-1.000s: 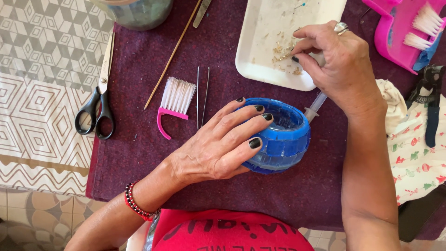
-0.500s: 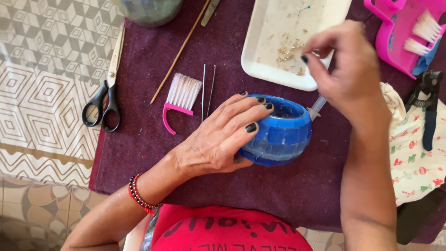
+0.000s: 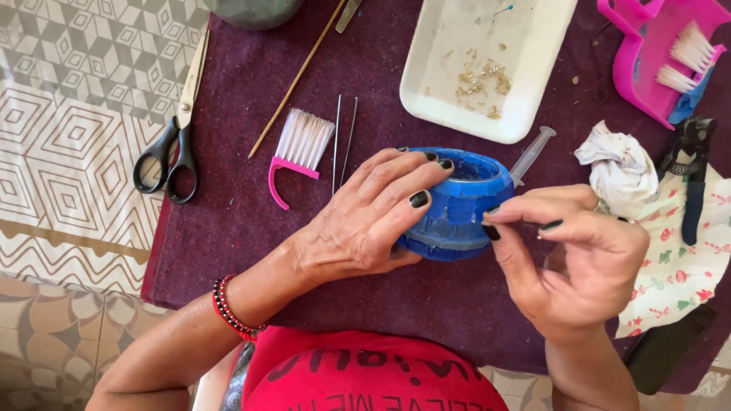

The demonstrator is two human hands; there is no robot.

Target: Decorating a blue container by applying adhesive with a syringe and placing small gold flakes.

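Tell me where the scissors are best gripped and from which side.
Take the scissors by the black finger loops, coming from the person's near-left side. They lie flat on the patterned cloth, loops toward the person, blades closed and pointing away. The loops are clear of the pink brush, and the left hand is nearest.

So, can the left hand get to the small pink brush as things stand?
Probably yes: the pink brush lies uncovered on the purple cloth, just beyond the left hand. But that hand would first have to release the blue bowl.
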